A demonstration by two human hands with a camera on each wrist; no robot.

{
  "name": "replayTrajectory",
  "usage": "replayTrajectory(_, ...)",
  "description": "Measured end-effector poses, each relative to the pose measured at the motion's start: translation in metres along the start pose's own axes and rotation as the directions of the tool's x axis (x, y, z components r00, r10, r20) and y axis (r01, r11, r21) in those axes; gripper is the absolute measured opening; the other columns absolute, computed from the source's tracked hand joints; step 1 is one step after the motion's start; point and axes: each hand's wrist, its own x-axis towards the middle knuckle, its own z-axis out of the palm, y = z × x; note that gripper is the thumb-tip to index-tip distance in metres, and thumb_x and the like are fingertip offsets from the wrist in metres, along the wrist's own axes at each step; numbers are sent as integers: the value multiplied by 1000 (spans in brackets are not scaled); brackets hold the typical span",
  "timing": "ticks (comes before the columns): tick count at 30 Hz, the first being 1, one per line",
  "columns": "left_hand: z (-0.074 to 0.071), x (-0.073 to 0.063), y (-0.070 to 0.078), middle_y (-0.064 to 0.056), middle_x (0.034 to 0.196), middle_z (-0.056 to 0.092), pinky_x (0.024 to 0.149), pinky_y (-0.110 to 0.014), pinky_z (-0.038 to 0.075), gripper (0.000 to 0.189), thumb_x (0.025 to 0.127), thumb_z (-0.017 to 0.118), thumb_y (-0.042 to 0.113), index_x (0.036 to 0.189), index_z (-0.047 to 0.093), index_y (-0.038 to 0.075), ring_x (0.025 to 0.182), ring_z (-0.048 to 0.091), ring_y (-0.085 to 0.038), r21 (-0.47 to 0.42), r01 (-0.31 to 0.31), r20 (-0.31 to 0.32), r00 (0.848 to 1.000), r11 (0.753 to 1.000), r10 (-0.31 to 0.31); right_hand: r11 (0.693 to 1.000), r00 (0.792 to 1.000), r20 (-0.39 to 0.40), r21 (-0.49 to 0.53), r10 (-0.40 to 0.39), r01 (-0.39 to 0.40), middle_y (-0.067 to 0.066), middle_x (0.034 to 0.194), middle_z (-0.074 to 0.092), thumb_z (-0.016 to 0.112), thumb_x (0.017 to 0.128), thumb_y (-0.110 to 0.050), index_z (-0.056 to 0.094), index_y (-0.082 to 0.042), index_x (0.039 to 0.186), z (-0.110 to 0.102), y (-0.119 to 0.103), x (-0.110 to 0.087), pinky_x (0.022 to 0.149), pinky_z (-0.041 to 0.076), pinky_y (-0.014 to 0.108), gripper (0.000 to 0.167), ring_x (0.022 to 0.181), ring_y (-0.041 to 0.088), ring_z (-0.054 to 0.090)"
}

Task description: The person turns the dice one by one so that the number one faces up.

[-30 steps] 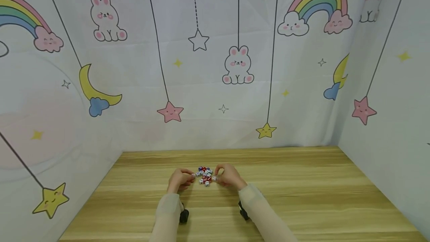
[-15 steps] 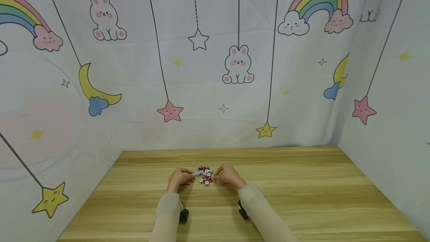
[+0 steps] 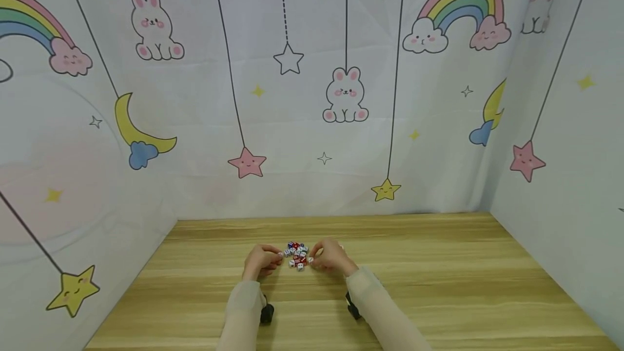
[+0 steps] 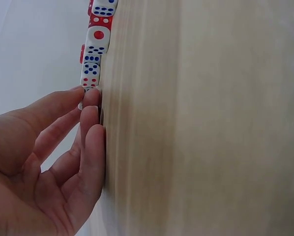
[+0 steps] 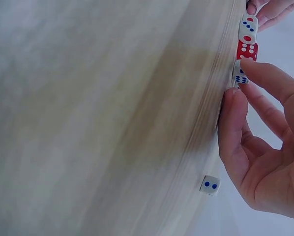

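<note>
Below the head frame's centre, your left hand has its grip pinching a white die at the left edge of the dice cluster on the counter. Your right hand pinches another die at its right edge.

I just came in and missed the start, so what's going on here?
A person is handling small dice on a wooden table. The left hand pinches a white die at one side of a cluster of red, white and blue dice. At the other side, the right hand pinches another white die. A lone die lies apart from the cluster, beyond the right hand.
</note>
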Motion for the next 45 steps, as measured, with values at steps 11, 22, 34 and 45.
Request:
replayTrajectory(11,0,2,-2,-3,68,68,46,-24,46,19,81,64,16,96,66,4,50,54,-8,0,5,0,1000,1000,-5,999,999,15,8,-32,32,7,57,58,65,80,-16,66,-5,87,0,1,-1,37,38,22,13,44,10,41)
replayTrajectory(22,0,3,-3,-2,68,68,48,-25,47,20,81,64,16,96,66,4,51,56,-8,8,3,8,1000,1000,-3,1000,1000,28,15,-15,14,4,58,57,66,79,-10,66,-5,87,0,4,0,37,38,22,10,45,9,43)
replayTrajectory(34,0,3,-2,-2,68,68,47,-24,47,19,81,65,16,95,67,4,50,54,-8,8,6,4,1000,1000,-6,999,998,57,-16,-34,35,2,57,54,69,76,-8,67,-8,87,-1,2,0,38,39,22,12,46,9,43)
replayTrajectory(45,-1,1,-1,0,68,67,48,-25,47,17,82,63,16,94,67,5,51,54,-8,7,-12,14,1000,1000,12,998,997,59,-40,-50,53,4,62,57,68,76,-7,67,-9,86,0,2,0,38,39,22,10,46,9,43)
